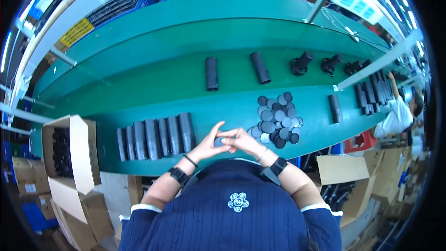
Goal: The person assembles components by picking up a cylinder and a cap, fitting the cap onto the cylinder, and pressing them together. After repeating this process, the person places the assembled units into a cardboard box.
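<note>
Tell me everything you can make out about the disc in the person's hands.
The disc is a small, flat, grey piece, its outline partly hidden by fingers. It is held off the green table, above its near edge, in the left hand, with fingers of the right hand close against its right side. Its surface looks smooth; its material, exact tilt and underside cannot be told.

At the green bench [232,104], the person's left hand [206,148] holds a small grey round disc [218,142], the right hand [245,142] meeting it. Rightward lies a loose pile of flat dark discs [279,115]; leftward, black cylindrical tubes [152,139] in a row.
</note>
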The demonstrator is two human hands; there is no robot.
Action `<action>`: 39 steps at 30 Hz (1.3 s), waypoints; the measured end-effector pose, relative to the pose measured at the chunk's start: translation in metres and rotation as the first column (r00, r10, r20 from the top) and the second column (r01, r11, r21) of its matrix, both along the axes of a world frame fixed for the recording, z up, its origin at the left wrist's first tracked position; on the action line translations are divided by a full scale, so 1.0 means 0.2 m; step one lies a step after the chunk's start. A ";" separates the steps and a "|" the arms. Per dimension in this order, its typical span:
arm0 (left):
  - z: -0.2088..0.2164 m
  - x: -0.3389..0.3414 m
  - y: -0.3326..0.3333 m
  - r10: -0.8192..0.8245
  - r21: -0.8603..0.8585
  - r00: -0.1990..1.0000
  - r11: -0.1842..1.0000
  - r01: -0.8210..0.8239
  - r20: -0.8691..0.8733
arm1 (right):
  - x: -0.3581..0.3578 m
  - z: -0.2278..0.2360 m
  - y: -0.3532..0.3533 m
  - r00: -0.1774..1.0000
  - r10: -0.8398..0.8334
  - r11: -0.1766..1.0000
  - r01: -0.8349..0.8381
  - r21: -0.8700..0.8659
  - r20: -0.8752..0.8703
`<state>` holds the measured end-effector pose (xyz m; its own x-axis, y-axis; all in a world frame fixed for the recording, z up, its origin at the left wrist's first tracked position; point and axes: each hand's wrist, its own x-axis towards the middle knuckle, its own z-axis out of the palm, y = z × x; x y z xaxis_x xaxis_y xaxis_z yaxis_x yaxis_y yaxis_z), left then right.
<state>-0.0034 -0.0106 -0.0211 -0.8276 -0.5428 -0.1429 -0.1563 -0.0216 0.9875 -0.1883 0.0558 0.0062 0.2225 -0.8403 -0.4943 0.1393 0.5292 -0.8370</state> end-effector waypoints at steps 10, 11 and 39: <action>0.04 -0.06 0.01 -0.032 0.023 0.998 0.999 0.031 0.057 | -0.02 0.03 0.04 0.995 -0.093 0.996 0.093 -0.015 0.021; 0.02 -0.08 0.01 0.010 0.006 0.998 1.000 -0.010 0.060 | -0.04 0.01 0.02 0.994 -0.107 0.994 0.107 -0.023 0.005; 0.00 -0.01 0.10 0.041 -0.107 0.999 0.993 -0.041 0.001 | -0.06 -0.10 0.14 0.986 0.002 0.987 0.025 -0.159 0.169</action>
<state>-0.0054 0.0097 -0.0212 -0.8041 -0.5884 -0.0851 -0.1611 0.0779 0.9839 -0.2013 0.0835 -0.0143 0.2808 -0.9085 -0.3095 0.2907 0.3878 -0.8747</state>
